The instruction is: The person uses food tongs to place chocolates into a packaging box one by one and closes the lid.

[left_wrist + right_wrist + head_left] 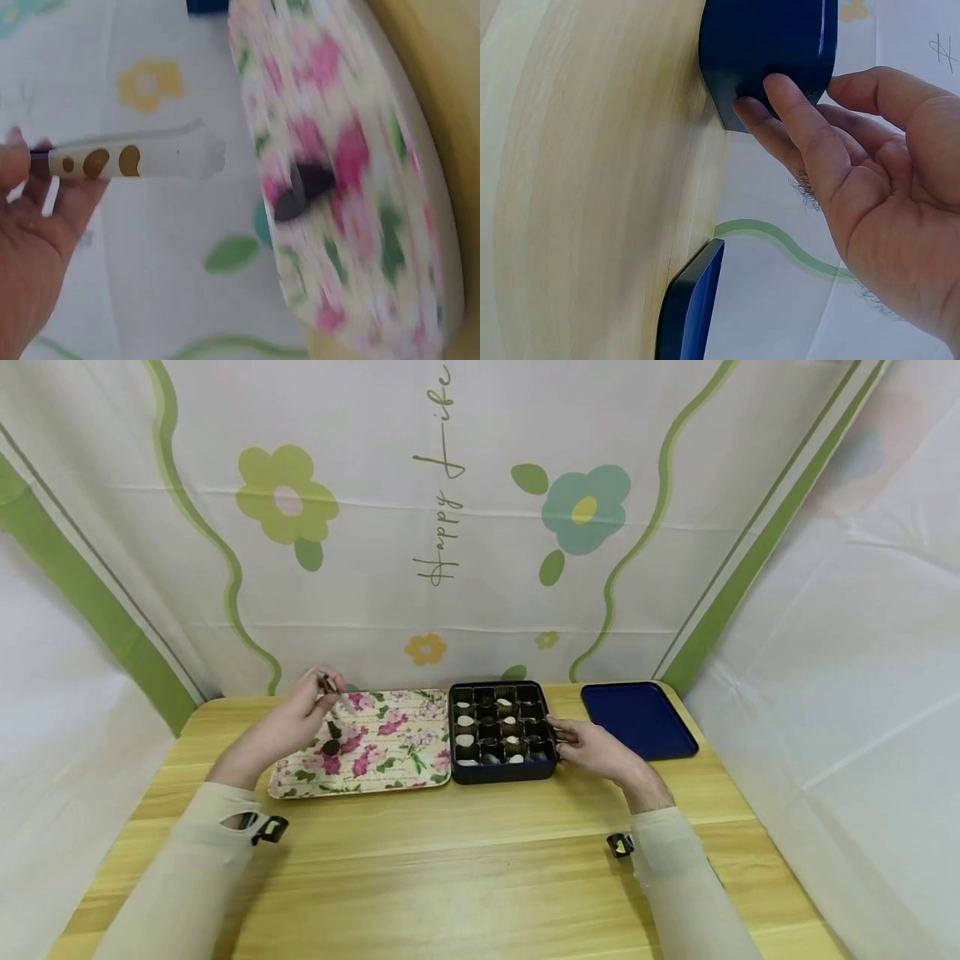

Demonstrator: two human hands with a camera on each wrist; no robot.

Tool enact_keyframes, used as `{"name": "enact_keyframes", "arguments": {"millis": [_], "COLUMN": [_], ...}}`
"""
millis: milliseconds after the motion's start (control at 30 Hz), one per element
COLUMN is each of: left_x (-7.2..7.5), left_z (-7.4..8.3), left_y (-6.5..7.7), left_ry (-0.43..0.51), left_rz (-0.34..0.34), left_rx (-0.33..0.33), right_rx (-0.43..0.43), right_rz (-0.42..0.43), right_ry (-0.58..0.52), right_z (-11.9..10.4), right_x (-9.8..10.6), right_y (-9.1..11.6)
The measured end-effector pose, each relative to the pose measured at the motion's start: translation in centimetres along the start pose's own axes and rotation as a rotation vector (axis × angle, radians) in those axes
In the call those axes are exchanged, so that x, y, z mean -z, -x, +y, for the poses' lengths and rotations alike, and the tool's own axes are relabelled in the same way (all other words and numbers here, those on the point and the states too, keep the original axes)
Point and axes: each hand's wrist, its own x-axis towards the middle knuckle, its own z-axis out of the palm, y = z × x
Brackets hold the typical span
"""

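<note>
My left hand [311,697] is raised over the far left of a flowered tray [397,752]. Its thumb and fingers pinch the dark end of small tongs [112,161], white with brown spots and clear, paw-shaped tips. Nothing shows between those tips. Two small dark pieces [304,191] lie on the tray beneath. To the tray's right stands a dark blue box [504,774], divided into compartments with light and dark rounded pieces [465,740] like chocolates. My right hand [877,165] grips the box's right side, thumb at the top rim and fingers against the outer wall.
A shallow blue lid [637,722] lies inside up on the wooden table [420,877], right of my right hand. Close behind the tray and box hangs a flower-print curtain [480,610], which also closes in both sides.
</note>
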Motion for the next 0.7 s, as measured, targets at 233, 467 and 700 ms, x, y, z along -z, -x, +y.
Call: {"name": "enact_keyframes", "arguments": {"millis": [233,467,700], "left_x": [2.0,1.7,0.6], "left_z": [-2.8,-4.0,-4.6], "left_y": [0.7,0.6,0.2], "left_ry": [-0.014,-0.039,-0.103], "left_rz": [-0.084,-0.114,-0.040], "left_rx": [0.032,0.043,0.036], "right_rx": [0.003,0.001,0.002], "right_rz": [-0.003,-0.004,-0.004], "right_ry": [-0.004,0.006,0.006], "right_z": [0.0,0.2,0.2], "right_x": [0.1,0.1,0.0], "right_y": [0.0,-0.1,-0.1]}}
